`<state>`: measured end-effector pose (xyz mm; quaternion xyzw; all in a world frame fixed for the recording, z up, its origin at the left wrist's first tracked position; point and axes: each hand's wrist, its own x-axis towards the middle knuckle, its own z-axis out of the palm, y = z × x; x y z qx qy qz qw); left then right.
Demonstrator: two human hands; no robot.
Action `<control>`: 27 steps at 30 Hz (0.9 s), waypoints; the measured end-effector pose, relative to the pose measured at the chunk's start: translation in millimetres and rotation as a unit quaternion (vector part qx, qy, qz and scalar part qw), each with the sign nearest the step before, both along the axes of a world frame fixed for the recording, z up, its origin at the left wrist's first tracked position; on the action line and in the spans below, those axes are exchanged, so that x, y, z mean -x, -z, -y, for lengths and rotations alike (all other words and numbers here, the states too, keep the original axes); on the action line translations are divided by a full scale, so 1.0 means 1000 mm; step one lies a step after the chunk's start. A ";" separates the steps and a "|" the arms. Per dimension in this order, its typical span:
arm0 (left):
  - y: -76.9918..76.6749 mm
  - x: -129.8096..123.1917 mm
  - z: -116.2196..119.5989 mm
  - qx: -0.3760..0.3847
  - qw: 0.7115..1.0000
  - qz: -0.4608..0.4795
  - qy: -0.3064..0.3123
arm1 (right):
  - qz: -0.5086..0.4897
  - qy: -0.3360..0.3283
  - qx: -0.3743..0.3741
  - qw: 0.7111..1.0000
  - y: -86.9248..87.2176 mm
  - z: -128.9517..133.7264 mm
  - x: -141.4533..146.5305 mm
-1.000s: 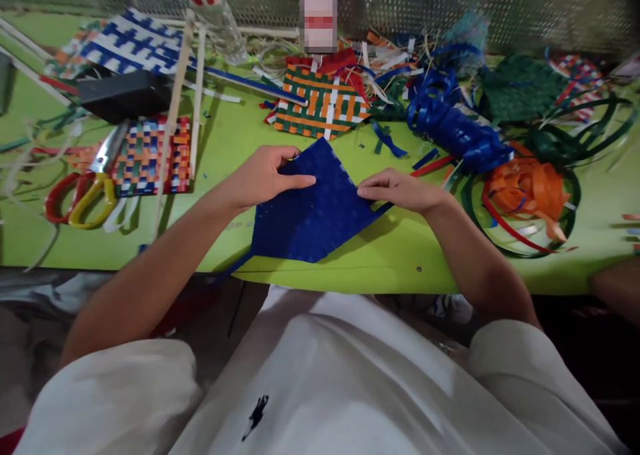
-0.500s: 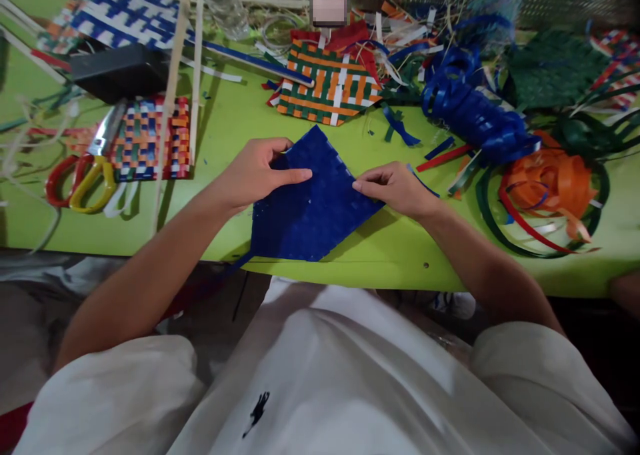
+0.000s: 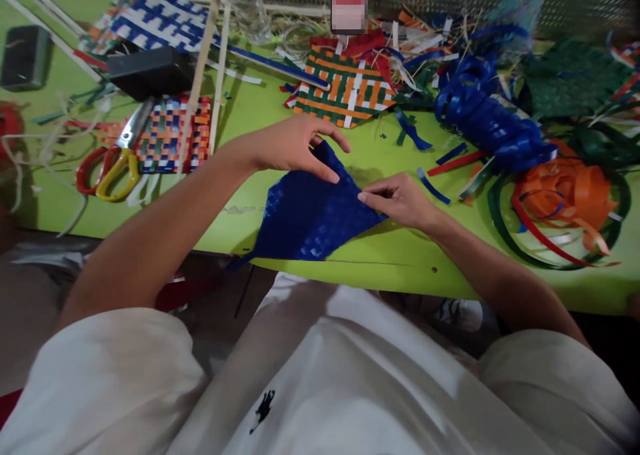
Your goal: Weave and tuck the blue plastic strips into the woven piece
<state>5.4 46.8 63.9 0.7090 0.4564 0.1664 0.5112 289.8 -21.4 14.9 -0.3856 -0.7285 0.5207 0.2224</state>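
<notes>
1 item: blue woven piece (image 3: 305, 208), at the centre of the frame. Colour: deep blue. Surface: checked weave, glossy at the left and lower edges (the darker middle hides its pattern). Outline: angular, with 1 corner pointing up, partly covered, and 1 pointing right. 1 narrow blue strip (image 3: 242, 261) runs from its bottom left corner toward the frame's lower left.

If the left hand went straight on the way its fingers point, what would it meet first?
Beyond the blue woven piece, the left hand would probably meet the right hand first, though depth is unclear.
</notes>
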 end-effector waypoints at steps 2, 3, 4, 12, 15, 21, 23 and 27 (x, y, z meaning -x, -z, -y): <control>0.000 -0.007 -0.007 0.003 1.000 -0.003 0.026 | 0.004 0.011 0.003 1.000 -0.003 0.001 0.000; 0.002 -0.009 -0.009 0.008 0.999 -0.001 0.036 | 0.004 0.018 0.004 1.000 -0.005 0.001 -0.001; 0.003 -0.012 -0.010 0.015 0.999 0.006 0.041 | 0.004 0.027 0.004 1.000 -0.006 0.002 -0.001; 0.011 -0.020 0.000 0.084 0.996 0.019 0.002 | 0.019 0.069 0.001 0.997 -0.008 0.000 -0.009; 0.009 -0.018 0.006 0.079 0.995 0.010 -0.058 | 0.033 0.112 -0.065 0.991 -0.016 0.003 -0.009; -0.018 -0.029 0.019 0.004 0.999 -0.036 -0.038 | 0.020 0.121 -0.051 0.991 -0.033 0.009 -0.009; -0.030 -0.037 0.024 -0.038 0.998 -0.053 -0.014 | -0.003 0.097 0.004 0.995 -0.032 0.009 -0.010; -0.039 -0.046 0.028 -0.091 0.994 -0.063 0.013 | -0.030 0.089 0.074 0.993 -0.027 0.012 -0.009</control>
